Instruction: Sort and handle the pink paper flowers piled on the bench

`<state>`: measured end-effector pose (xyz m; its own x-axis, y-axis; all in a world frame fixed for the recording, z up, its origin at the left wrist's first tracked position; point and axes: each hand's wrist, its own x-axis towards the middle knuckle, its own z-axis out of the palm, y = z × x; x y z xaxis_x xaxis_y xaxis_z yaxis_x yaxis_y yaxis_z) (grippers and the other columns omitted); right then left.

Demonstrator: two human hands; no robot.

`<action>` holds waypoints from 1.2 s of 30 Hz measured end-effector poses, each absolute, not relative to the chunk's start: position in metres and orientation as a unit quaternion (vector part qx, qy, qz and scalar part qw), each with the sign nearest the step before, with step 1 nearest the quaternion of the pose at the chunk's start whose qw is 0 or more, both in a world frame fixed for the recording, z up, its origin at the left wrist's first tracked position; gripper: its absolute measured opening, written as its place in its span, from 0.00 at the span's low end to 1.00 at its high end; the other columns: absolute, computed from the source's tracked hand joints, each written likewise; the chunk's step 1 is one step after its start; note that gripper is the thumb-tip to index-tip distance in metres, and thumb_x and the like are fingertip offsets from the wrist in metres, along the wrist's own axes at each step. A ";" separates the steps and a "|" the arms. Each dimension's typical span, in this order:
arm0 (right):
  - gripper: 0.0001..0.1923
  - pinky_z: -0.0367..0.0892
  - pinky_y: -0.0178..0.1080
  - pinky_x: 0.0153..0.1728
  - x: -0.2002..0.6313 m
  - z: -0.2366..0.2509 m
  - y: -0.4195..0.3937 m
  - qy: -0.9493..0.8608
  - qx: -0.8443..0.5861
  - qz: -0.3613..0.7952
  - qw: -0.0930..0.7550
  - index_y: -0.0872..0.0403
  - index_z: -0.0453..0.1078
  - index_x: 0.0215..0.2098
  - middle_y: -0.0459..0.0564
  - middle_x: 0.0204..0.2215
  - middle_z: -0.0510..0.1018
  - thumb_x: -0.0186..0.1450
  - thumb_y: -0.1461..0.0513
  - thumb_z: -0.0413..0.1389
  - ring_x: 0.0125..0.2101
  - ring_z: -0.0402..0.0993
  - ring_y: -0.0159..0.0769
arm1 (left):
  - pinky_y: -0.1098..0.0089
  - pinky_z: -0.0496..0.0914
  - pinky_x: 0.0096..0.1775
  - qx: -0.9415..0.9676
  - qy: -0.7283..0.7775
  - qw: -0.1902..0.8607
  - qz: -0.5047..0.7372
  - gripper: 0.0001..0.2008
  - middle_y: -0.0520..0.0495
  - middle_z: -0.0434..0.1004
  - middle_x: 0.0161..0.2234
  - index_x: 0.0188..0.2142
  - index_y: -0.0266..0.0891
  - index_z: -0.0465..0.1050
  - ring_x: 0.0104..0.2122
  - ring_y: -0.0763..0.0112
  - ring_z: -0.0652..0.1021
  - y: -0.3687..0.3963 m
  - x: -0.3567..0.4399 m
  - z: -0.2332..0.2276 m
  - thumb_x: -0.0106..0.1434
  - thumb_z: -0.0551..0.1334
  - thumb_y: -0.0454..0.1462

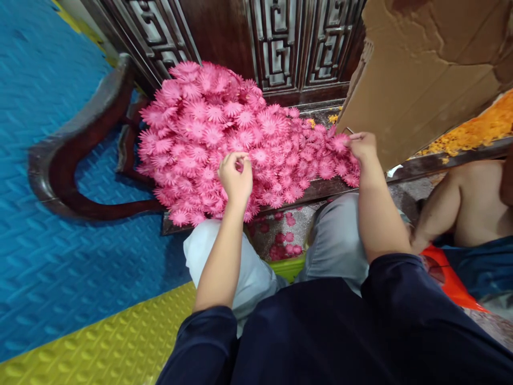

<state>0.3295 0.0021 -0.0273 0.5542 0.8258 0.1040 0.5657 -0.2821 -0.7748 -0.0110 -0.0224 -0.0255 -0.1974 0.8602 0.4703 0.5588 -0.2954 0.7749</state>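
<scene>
A large heap of pink artificial flowers [200, 131], with thin pointed petals, lies on a dark wooden bench. My left hand [236, 179] is over the middle of the heap, its thumb and forefinger closed in a pinch. What lies between those fingertips, if anything, is too small to make out. At the heap's right end, my right hand [363, 144] is closed, with a thin wire-like piece [349, 130] showing at its fingertips. One pink flower [340, 142] is right beside these fingertips; whether it is held, I cannot tell.
A brown cardboard sheet [417, 75] stands right of the heap, with orange petals [465, 131] behind it. The bench's curved armrest [44, 176] is at left. Fallen pink flowers [286, 238] dot the floor between my knees. Another person's bare leg [465, 198] is at right.
</scene>
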 end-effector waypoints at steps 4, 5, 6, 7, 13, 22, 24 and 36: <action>0.11 0.68 0.42 0.42 0.284 -0.010 -0.008 -0.422 -0.731 0.293 0.449 0.60 0.73 0.30 0.47 0.26 0.75 0.48 0.63 0.64 0.29 0.72 0.32 | 0.66 0.63 0.41 0.690 0.534 0.112 0.476 0.04 0.51 0.73 0.28 0.33 0.41 0.73 0.33 0.67 0.73 -0.029 -0.003 -0.023 0.59 0.60 0.37; 0.12 0.68 0.41 0.42 0.275 -0.008 -0.009 -0.432 -0.717 0.313 0.448 0.60 0.73 0.30 0.47 0.25 0.75 0.47 0.63 0.65 0.28 0.72 0.31 | 0.66 0.62 0.41 0.708 0.523 0.101 0.464 0.05 0.50 0.74 0.29 0.33 0.42 0.73 0.34 0.66 0.73 -0.031 0.000 -0.022 0.59 0.60 0.38; 0.13 0.67 0.41 0.41 0.267 -0.007 -0.010 -0.441 -0.705 0.332 0.446 0.59 0.74 0.30 0.46 0.25 0.75 0.46 0.63 0.65 0.28 0.71 0.30 | 0.65 0.62 0.42 0.722 0.513 0.093 0.455 0.05 0.50 0.74 0.29 0.33 0.42 0.74 0.35 0.66 0.73 -0.033 0.002 -0.021 0.59 0.60 0.39; 0.13 0.67 0.40 0.40 0.260 -0.006 -0.011 -0.451 -0.690 0.357 0.439 0.59 0.74 0.29 0.46 0.25 0.76 0.45 0.63 0.66 0.27 0.70 0.30 | 0.65 0.61 0.42 0.730 0.506 0.086 0.451 0.06 0.50 0.75 0.30 0.34 0.42 0.74 0.36 0.65 0.73 -0.034 0.005 -0.020 0.60 0.60 0.40; 0.09 0.64 0.36 0.33 0.227 0.000 -0.010 -0.523 -0.576 0.521 0.350 0.56 0.76 0.27 0.44 0.21 0.76 0.46 0.63 0.66 0.24 0.67 0.27 | 0.65 0.61 0.43 0.783 0.427 0.070 0.446 0.16 0.51 0.76 0.35 0.40 0.47 0.75 0.39 0.65 0.73 -0.041 0.016 -0.019 0.55 0.65 0.49; 0.11 0.62 0.32 0.27 0.184 0.002 -0.018 -0.424 -0.475 0.606 0.476 0.54 0.72 0.28 0.41 0.23 0.74 0.46 0.62 0.66 0.23 0.65 0.24 | 0.66 0.65 0.42 0.734 0.435 0.137 0.503 0.07 0.51 0.73 0.31 0.31 0.43 0.76 0.36 0.69 0.73 -0.043 0.013 -0.016 0.59 0.63 0.42; 0.11 0.62 0.32 0.27 0.178 -0.002 -0.019 -0.397 -0.461 0.621 0.494 0.53 0.70 0.27 0.40 0.22 0.72 0.47 0.60 0.65 0.22 0.64 0.25 | 0.66 0.65 0.43 0.727 0.444 0.153 0.501 0.05 0.50 0.74 0.33 0.32 0.42 0.75 0.37 0.69 0.73 -0.042 0.010 -0.016 0.60 0.62 0.40; 0.18 0.69 0.36 0.44 0.136 0.000 -0.021 -0.363 -0.341 0.699 0.513 0.50 0.66 0.31 0.40 0.27 0.75 0.46 0.58 0.68 0.33 0.73 0.28 | 0.71 0.64 0.33 0.634 0.482 0.129 0.591 0.06 0.53 0.65 0.25 0.24 0.40 0.66 0.27 0.74 0.69 -0.034 0.004 -0.017 0.56 0.62 0.34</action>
<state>0.1363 -0.0209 -0.0001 -0.2408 0.9650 -0.1044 -0.4693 -0.2099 -0.8578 0.0041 -0.0342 -0.0167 -0.1621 0.7630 0.6258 0.4590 -0.5030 0.7323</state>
